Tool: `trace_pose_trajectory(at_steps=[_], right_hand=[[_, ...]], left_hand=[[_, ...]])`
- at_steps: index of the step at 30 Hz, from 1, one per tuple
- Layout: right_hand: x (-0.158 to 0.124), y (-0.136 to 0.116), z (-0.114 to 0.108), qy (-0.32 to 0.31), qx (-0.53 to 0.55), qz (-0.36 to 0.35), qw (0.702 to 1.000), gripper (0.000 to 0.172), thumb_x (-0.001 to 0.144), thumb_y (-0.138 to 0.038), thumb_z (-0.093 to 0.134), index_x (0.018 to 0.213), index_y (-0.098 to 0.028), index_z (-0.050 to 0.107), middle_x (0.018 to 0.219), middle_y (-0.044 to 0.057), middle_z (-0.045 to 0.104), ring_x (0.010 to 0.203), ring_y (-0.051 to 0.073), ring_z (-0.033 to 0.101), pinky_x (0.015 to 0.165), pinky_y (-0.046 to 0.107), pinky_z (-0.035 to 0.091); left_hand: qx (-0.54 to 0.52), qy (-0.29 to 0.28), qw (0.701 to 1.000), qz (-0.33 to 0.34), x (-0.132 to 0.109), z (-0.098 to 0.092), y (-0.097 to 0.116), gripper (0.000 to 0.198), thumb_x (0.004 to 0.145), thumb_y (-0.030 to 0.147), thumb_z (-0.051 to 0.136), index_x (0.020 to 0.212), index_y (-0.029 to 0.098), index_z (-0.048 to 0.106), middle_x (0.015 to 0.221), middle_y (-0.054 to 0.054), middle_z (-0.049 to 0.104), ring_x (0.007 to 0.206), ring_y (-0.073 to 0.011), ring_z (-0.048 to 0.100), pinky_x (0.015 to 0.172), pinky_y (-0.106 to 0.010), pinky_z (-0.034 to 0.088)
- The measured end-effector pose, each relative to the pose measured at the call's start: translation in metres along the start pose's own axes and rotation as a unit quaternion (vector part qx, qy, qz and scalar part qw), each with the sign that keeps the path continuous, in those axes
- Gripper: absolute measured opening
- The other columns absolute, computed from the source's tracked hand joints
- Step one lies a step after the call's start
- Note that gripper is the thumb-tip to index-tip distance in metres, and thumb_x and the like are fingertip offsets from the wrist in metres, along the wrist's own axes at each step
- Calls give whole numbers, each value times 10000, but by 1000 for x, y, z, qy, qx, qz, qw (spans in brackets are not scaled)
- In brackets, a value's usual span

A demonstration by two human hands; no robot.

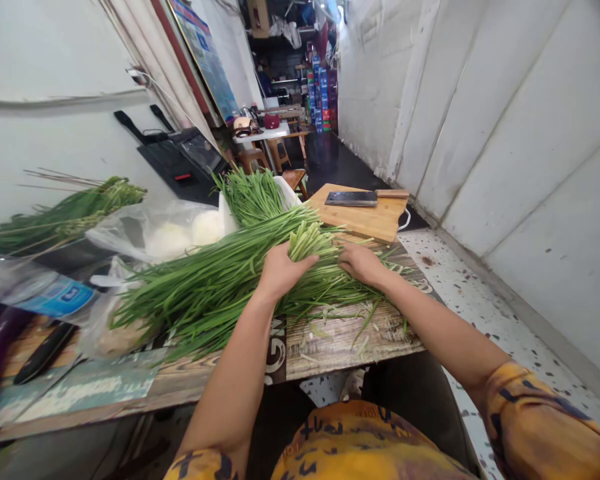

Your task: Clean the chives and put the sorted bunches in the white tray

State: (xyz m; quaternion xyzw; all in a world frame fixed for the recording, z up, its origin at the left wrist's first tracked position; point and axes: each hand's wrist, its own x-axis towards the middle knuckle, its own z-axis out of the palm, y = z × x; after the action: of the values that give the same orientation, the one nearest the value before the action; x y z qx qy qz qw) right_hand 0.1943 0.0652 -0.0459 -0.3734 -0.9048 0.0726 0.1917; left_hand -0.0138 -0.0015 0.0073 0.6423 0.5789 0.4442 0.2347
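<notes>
Chives (pixel 307 241) in left hand (pixel 281 268), fingers largely unseen

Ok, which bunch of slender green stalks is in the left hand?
The bunch with pale ends bundled together, gripped by the left hand; other green stalks lie on the wood-patterned table or sit in the white container.

Wood-patterned counter (pixel 300 363): long green stalks (pixel 190 283) sprawl across the middle, trimmings (pixel 363 347) litter the near right, cutting board (pixel 357 219) far right, and black-handled tool (pixel 43 355) near left!
</notes>
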Motion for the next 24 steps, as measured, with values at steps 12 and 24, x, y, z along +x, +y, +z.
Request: trace_pose_trajectory(at_steps=[12, 24], right_hand=[[-8, -23, -32, 185, 372, 95, 905, 359, 827, -493, 584, 666, -173, 580, 661, -5, 524, 651, 126, 467, 630, 263, 372], [-7, -34, -27, 130, 494, 127, 850, 475, 735, -646, 619, 655, -181, 565, 558, -21, 525, 526, 102, 462, 520, 235, 379]], left_hand=[[27, -46, 998, 14, 0, 0, 2, 325, 727, 328, 695, 998, 151, 729, 993, -61, 750, 934, -246, 685, 919, -359, 500], [-5, -54, 998, -16, -1, 10, 3, 308, 663, 289, 719, 922, 122, 721, 903, -50, 750, 843, -235, 680, 827, -338, 518]])
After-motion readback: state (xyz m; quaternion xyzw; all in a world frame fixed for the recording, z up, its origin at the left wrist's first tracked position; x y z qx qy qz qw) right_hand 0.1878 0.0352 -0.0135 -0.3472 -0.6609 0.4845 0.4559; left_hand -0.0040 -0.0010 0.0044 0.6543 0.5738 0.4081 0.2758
